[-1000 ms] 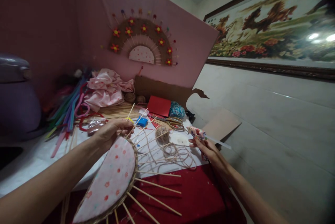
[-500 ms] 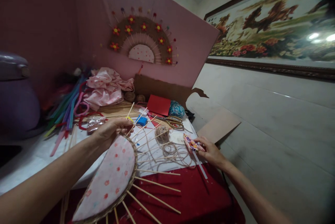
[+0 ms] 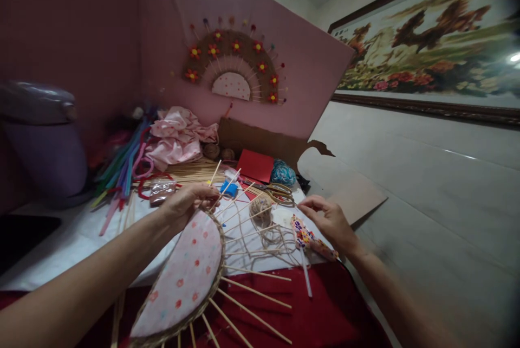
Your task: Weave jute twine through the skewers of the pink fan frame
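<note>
My left hand (image 3: 195, 201) is closed on the upper corner of a half-round craft piece (image 3: 184, 272), around the base of its sticks. The piece has white fabric with red flowers, a twine-wrapped curved edge and thin wooden sticks (image 3: 255, 291) fanning out to the right. A flower-patterned glue gun (image 3: 303, 234), a translucent glue stick (image 3: 306, 275) poking out of it, lies at the table's right edge. Just above it, my right hand (image 3: 325, 220) is raised with thumb and forefinger pinched together; whatever is between them is too small to make out.
Behind the sticks are a twine ball (image 3: 260, 211), scissors (image 3: 280, 193), blue yarn (image 3: 283, 173) and a red card (image 3: 255, 165). Pipe cleaners (image 3: 122, 163) and pink fabric (image 3: 176, 136) lie at the back left. A finished half-round decoration (image 3: 231, 60) hangs on the pink board.
My right hand has let go of the glue gun, which now rests on the table, and has risen into a pinch. My left hand keeps its hold; the whole view has shifted slightly.
</note>
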The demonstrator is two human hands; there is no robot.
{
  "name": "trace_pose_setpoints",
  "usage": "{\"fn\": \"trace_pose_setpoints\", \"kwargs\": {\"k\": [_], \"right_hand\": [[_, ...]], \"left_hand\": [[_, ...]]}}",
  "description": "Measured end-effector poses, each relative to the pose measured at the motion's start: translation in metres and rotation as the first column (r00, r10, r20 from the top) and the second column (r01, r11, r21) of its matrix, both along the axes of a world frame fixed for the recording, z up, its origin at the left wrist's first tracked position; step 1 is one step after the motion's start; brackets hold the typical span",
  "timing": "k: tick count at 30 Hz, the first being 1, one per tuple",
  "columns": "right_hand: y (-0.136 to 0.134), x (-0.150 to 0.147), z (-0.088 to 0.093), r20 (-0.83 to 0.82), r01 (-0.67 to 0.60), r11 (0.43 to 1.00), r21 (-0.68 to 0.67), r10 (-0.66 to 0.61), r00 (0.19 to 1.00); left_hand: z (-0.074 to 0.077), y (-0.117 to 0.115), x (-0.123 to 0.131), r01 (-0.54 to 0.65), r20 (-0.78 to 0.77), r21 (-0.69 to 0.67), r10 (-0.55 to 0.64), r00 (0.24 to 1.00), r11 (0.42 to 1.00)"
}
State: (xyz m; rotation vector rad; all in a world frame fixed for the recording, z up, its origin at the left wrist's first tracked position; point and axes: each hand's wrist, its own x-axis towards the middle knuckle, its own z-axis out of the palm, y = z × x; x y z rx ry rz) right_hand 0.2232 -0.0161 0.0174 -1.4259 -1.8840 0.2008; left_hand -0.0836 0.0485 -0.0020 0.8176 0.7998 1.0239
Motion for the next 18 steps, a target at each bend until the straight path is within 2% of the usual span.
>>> {"fn": "trace_pose_setpoints", "kwargs": {"k": [2,5,8,11,18], "right_hand": [[0.0,-0.038,0.006,0.036,-0.097,0.993,0.062,0.095,0.995],[0.002,-0.088,0.01,0.193,-0.231,0.96,0.157,0.2,0.961],[0.01,-0.119,0.01,0.284,-0.241,0.942,0.233,0.171,0.943],[0.022,-0.132,0.006,0.295,-0.208,0.946,0.249,0.13,0.946],[0.036,-0.138,0.001,0.257,-0.198,0.96,0.197,0.144,0.956]], "left_hand": [[0.0,-0.002,0.0,-0.001,0.01,0.016,0.001,1.0,1.0],[0.003,-0.005,0.001,0.001,0.013,0.021,-0.001,1.0,1.0],[0.007,-0.008,0.001,-0.003,0.012,0.011,0.003,1.0,1.0],[0.008,-0.009,0.0,-0.003,0.027,0.006,0.003,1.0,1.0],[0.005,-0.01,0.0,0.045,0.043,-0.016,-0.045,0.998,0.999]]}}
